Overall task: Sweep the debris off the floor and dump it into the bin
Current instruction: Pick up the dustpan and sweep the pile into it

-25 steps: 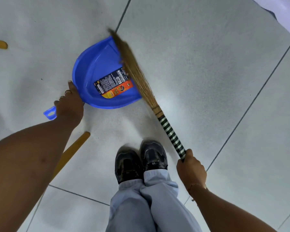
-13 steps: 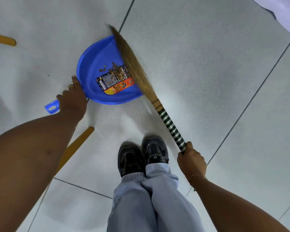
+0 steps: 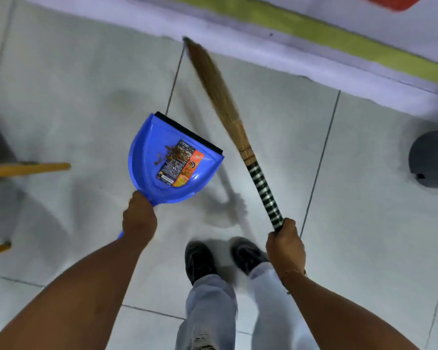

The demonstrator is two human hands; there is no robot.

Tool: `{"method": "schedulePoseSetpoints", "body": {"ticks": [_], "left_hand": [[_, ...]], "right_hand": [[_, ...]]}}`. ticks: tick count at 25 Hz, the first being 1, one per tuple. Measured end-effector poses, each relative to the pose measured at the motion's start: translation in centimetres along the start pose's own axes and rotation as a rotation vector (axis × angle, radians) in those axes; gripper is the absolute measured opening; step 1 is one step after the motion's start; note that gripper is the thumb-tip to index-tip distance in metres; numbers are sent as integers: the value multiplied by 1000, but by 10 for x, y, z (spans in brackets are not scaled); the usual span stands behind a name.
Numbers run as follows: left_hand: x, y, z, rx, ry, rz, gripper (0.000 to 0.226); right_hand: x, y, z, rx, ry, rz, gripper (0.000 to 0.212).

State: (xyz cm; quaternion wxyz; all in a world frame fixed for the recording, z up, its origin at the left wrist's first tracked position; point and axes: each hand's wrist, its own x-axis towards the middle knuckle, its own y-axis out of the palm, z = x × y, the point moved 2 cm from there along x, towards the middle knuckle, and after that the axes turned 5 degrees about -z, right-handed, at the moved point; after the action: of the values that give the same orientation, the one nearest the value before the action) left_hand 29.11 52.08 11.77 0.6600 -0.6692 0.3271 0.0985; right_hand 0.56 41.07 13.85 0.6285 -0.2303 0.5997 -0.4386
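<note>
My left hand (image 3: 138,219) grips the handle of a blue dustpan (image 3: 147,157), held up off the floor with its black lip pointing away. Brown debris (image 3: 173,154) lies in the pan on and beside its printed label. My right hand (image 3: 285,242) is closed on the striped black-and-white handle of a straw broom (image 3: 219,97), whose bristles point forward and left, raised above the tiles. A dark grey bin (image 3: 431,160) sits at the right edge, partly cut off.
White floor tiles with dark grout lines lie all round. A pale wall base with a yellow-green stripe (image 3: 314,29) runs across the top. Yellow wooden legs (image 3: 28,169) stick in from the left. My black shoes (image 3: 200,261) stand below the pan.
The dustpan has been lifted off the floor and now holds debris. The broom has swung clear of the pan to its right. My view has risen, showing the wall and bin.
</note>
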Motion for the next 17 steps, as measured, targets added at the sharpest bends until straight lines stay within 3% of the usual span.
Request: {"method": "schedulePoseSetpoints", "body": {"ticks": [3,5,7,13,17], "left_hand": [[-30,-19,-53,10,111,-2,40],[-53,-14,-101,1,159,-9,39],[-81,1,-154,-9,194,4,39],[-179,83,-324,-17,234,100,42],[-245,121,-443,88,439,116,52]], "right_hand": [[39,-57,-31,-47,-116,-194,18],[75,-95,-68,-174,-146,-237,20],[111,-133,-110,-231,-106,-223,27],[190,-242,-221,-87,59,-108,49],[221,-292,-293,-124,55,62,60]]}}
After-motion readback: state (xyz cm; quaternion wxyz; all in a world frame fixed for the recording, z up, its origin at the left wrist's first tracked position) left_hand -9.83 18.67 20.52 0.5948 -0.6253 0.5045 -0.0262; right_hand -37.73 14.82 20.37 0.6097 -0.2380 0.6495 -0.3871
